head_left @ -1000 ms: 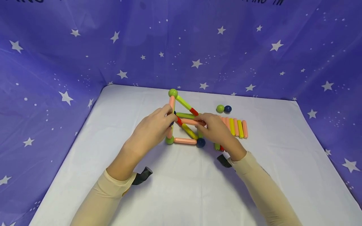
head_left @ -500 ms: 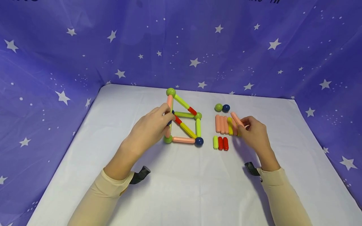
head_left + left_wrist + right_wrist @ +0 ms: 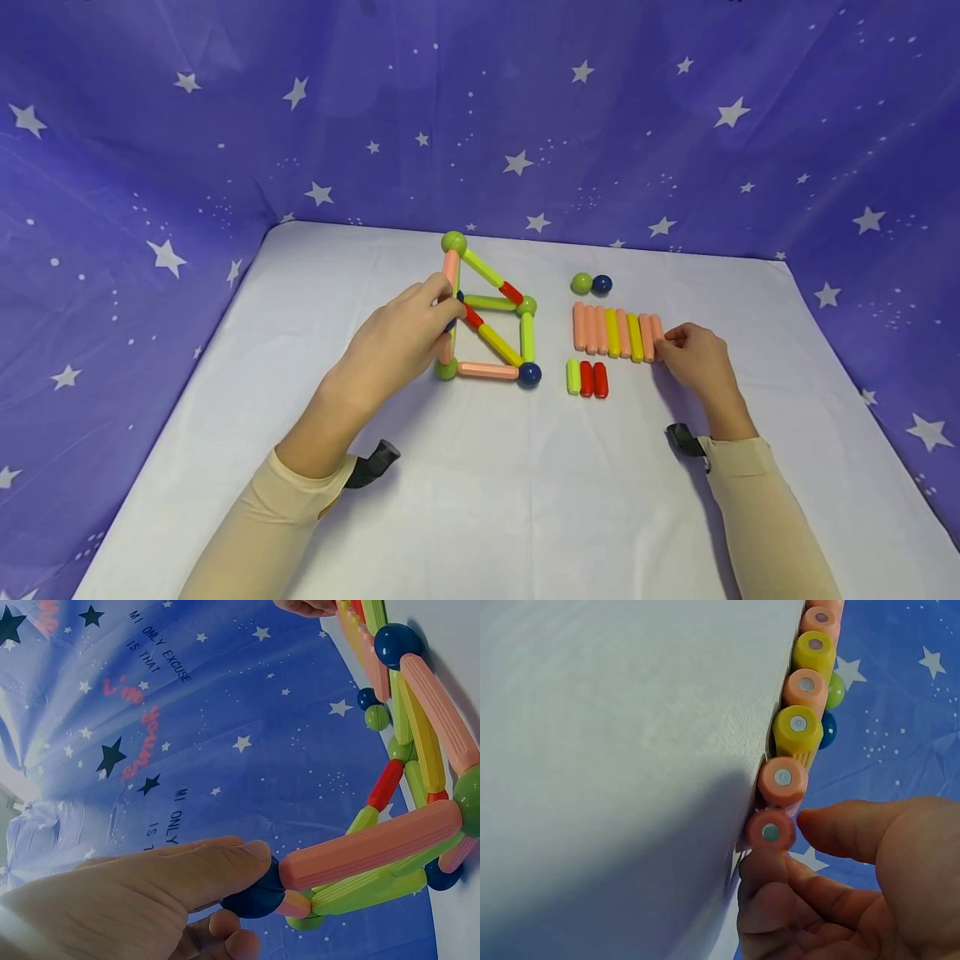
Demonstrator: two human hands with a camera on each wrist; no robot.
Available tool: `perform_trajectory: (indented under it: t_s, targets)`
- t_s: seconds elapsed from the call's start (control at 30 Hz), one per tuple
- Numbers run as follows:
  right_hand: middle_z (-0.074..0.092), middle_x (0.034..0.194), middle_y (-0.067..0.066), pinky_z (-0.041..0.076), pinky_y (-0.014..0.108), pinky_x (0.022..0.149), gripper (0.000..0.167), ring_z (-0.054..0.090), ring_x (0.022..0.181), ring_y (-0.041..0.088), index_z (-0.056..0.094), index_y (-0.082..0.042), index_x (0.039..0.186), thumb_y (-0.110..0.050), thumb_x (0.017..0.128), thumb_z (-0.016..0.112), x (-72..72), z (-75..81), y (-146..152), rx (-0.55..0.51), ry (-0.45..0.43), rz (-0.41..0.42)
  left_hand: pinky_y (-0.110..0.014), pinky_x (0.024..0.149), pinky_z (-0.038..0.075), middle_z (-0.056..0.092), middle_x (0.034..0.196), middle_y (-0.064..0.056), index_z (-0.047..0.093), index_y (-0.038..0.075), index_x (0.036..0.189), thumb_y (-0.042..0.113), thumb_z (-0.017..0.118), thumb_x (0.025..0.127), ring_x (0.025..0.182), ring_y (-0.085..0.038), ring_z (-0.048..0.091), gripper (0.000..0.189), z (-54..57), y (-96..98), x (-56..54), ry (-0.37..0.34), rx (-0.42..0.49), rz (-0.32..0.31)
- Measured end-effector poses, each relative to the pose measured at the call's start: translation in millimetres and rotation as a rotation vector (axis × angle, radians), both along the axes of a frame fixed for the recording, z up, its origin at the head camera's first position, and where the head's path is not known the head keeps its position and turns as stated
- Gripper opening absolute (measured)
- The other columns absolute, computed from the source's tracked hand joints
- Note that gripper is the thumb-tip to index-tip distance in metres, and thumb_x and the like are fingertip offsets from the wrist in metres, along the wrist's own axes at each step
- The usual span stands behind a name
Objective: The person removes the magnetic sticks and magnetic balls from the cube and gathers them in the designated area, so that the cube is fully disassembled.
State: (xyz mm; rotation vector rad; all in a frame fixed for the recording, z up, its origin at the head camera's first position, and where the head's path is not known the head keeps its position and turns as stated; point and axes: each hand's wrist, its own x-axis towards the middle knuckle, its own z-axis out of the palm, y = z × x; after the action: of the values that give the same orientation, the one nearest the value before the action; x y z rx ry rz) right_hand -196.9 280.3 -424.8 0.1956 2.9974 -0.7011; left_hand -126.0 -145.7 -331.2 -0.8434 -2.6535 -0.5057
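Pinching a ball-and-stick frame (image 3: 487,371) and a row of sticks (image 3: 613,333)

Left hand (image 3: 393,342): thumb and fingers pinch a dark blue ball (image 3: 259,900) on the raised side of the frame; some fingers are partly hidden. The frame stands on the white tablecloth (image 3: 465,500), its sticks pink, lime, yellow and red, with lengthwise ridges. Its joints are glossy green and dark blue balls. A green ball (image 3: 453,242) marks the far top corner; another blue ball (image 3: 529,374) sits at the near base corner. A slanting brace joins a short red piece to a yellow one.

Right hand (image 3: 697,358): thumb and finger pinch the outermost pink stick (image 3: 771,831); how firmly cannot be told. This stick lies at the end of the row, beside the frame; six are pink and two yellow, with round silvery discs set in the ends. Nearer the person lie one lime and two red short sticks (image 3: 587,379); beyond the row, a loose green ball (image 3: 582,283) touches a loose blue one.
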Motion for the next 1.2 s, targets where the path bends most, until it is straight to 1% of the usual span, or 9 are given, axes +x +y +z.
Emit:
perform_trajectory:
  t_s: [0.17,0.3,0.5,0.6,0.77,0.87,0.93,1.07,1.2]
  targets:
    - [0.062,0.095,0.018,0.045,0.037,0.067,0.033,0.056,0.082,0.03,0.059,0.003,0.108,-0.028,0.096,0.056,-2.4,-2.1,1.4,-0.005,0.0,0.001,-0.026,0.061,0.045,0.049,0.1,-0.003,0.069,0.008,0.1,-0.007,0.072,0.079,0.082,-0.017,0.049,0.026,1.0,0.4,-0.6,0.016,-0.005,-0.008]
    - [0.063,0.094,0.017,0.045,0.036,0.066,0.035,0.056,0.08,0.029,0.059,0.002,0.11,-0.029,0.096,0.055,-3.9,-2.8,1.7,0.001,-0.006,0.004,-0.028,0.062,0.045,0.049,0.102,-0.002,0.068,0.009,0.1,-0.007,0.071,0.079,0.082,-0.018,0.05,0.026,2.2,0.6,-1.2,0.018,-0.015,-0.005]
    - [0.061,0.1,0.02,0.048,0.036,0.065,0.043,0.057,0.082,0.03,0.056,0.002,0.118,-0.036,0.097,0.052,-4.9,-1.4,0.8,-0.007,-0.04,-0.032,-0.027,0.063,0.046,0.049,0.101,-0.003,0.069,0.008,0.099,-0.007,0.071,0.079,0.082,-0.018,0.05,0.025,2.3,1.1,-1.7,0.017,-0.026,-0.003]
    - [0.06,0.104,0.021,0.047,0.037,0.066,0.045,0.057,0.084,0.031,0.055,0.001,0.12,-0.036,0.096,0.05,-5.7,2.4,-1.5,-0.01,-0.018,-0.051,-0.026,0.061,0.045,0.048,0.099,-0.002,0.069,0.008,0.099,-0.008,0.071,0.08,0.081,-0.017,0.049,0.025,2.1,1.8,-1.6,0.01,-0.023,-0.002]
    - [0.059,0.099,0.019,0.047,0.037,0.062,0.042,0.055,0.08,0.031,0.056,0.001,0.12,-0.033,0.095,0.051,-8.0,15.9,-19.2,-0.002,0.037,-0.031,-0.024,0.055,0.042,0.047,0.096,-0.001,0.069,0.008,0.101,-0.008,0.072,0.08,0.078,-0.016,0.047,0.026,2.8,3.2,-1.5,-0.013,-0.016,0.003]
    - [0.059,0.098,0.018,0.047,0.037,0.061,0.041,0.054,0.079,0.031,0.056,0.0,0.12,-0.032,0.095,0.053,-11.2,25.2,-39.2,-0.006,0.075,0.02,-0.025,0.057,0.044,0.047,0.098,-0.002,0.069,0.008,0.101,-0.008,0.072,0.08,0.081,-0.017,0.048,0.026,2.7,2.9,-1.1,-0.002,-0.026,0.01]
    - [0.06,0.099,0.018,0.048,0.038,0.062,0.039,0.055,0.081,0.031,0.057,0.0,0.12,-0.03,0.095,0.054,-14.3,31.4,-55.1,-0.016,0.108,0.076,-0.025,0.058,0.044,0.048,0.099,-0.002,0.07,0.007,0.102,-0.008,0.072,0.079,0.082,-0.017,0.049,0.027,2.5,2.5,-0.6,0.001,-0.027,0.015]
    - [0.064,0.102,0.015,0.049,0.042,0.068,0.032,0.058,0.084,0.029,0.062,-0.002,0.116,-0.024,0.094,0.057,-21.3,42.9,-92.7,-0.074,0.182,0.231,-0.025,0.057,0.044,0.047,0.096,-0.001,0.07,0.008,0.104,-0.007,0.073,0.08,0.08,-0.017,0.048,0.028,2.0,2.1,0.0,-0.012,-0.021,0.017]
    - [0.066,0.106,0.006,0.049,0.039,0.07,0.027,0.059,0.08,0.022,0.065,-0.01,0.117,-0.022,0.093,0.062,-30.1,54.8,-136.5,-0.122,0.182,0.386,-0.024,0.057,0.043,0.047,0.096,-0.001,0.069,0.008,0.103,-0.006,0.073,0.081,0.08,-0.017,0.047,0.026,2.1,1.2,0.1,-0.025,-0.017,0.008]
